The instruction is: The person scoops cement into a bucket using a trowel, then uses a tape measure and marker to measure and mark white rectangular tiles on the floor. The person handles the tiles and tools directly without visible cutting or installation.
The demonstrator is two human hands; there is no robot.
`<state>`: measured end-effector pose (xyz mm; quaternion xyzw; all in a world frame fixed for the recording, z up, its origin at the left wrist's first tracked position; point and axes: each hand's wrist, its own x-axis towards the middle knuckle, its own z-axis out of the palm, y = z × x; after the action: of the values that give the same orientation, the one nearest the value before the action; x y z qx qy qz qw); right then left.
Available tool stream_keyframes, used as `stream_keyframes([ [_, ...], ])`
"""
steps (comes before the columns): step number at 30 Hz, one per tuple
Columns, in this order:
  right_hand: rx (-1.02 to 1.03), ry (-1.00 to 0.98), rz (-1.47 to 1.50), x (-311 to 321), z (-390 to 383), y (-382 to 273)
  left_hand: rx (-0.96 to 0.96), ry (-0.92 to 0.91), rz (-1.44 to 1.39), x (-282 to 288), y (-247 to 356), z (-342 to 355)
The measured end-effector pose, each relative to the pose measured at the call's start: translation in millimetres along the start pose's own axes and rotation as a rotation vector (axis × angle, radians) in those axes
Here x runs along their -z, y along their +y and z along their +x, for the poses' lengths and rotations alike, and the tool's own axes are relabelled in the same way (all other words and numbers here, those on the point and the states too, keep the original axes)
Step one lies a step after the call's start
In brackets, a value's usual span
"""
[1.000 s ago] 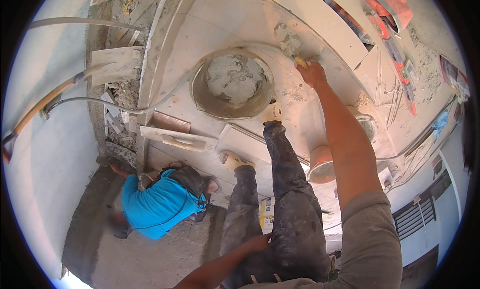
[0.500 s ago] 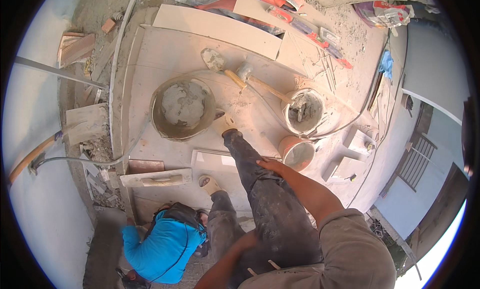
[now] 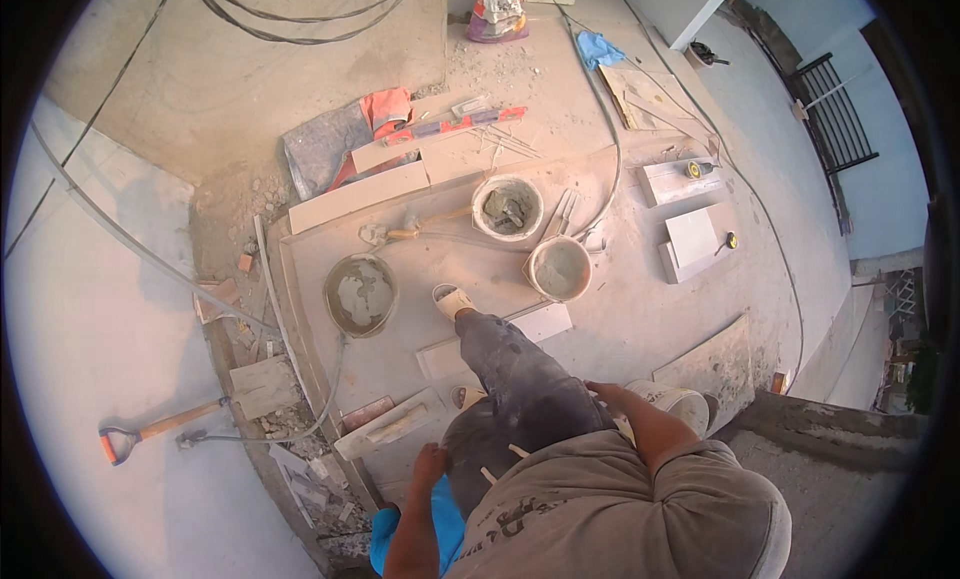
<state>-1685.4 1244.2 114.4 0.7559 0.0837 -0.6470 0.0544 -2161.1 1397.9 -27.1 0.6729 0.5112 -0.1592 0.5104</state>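
Observation:
My left hand (image 3: pixel 430 463) hangs beside my left thigh; its fingers are too indistinct to read. At my right thigh, my right hand (image 3: pixel 604 391) has its fingers stretched out, with nothing seen in it. Past my clogs (image 3: pixel 452 300) stands a dark round tub (image 3: pixel 331 304) holding grey mortar. A pointed trowel (image 3: pixel 376 235) lies behind it, beside a wooden-handled tool (image 3: pixel 440 219). A bucket with mortar and a tool (image 3: pixel 482 225) stands further right. Closer to me is a bucket of greyish liquid (image 3: pixel 535 279). A pale tile (image 3: pixel 541 324) lies beside my foot.
A float with a long handle (image 3: pixel 392 425) lies left of my feet. A person in a blue shirt (image 3: pixel 450 524) is low beside me, mostly hidden. A hose (image 3: pixel 618 154) crosses the floor. White boxes (image 3: pixel 682 182) stand right; a shovel (image 3: pixel 165 424) leans left.
My view has risen and swung right, bringing more floor into sight. My right hand has moved from above the knee to the upper thigh; my left now hangs by my thigh.

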Motion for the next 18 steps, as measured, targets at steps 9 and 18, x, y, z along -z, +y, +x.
stream_keyframes([
  [9,0.097,0.226,0.256,-28,85,183,0.399,-0.186,0.182,42,-12,-109],
  [18,0.242,0.383,-0.140,-62,128,414,0.021,-0.295,0.358,-27,170,19],
])
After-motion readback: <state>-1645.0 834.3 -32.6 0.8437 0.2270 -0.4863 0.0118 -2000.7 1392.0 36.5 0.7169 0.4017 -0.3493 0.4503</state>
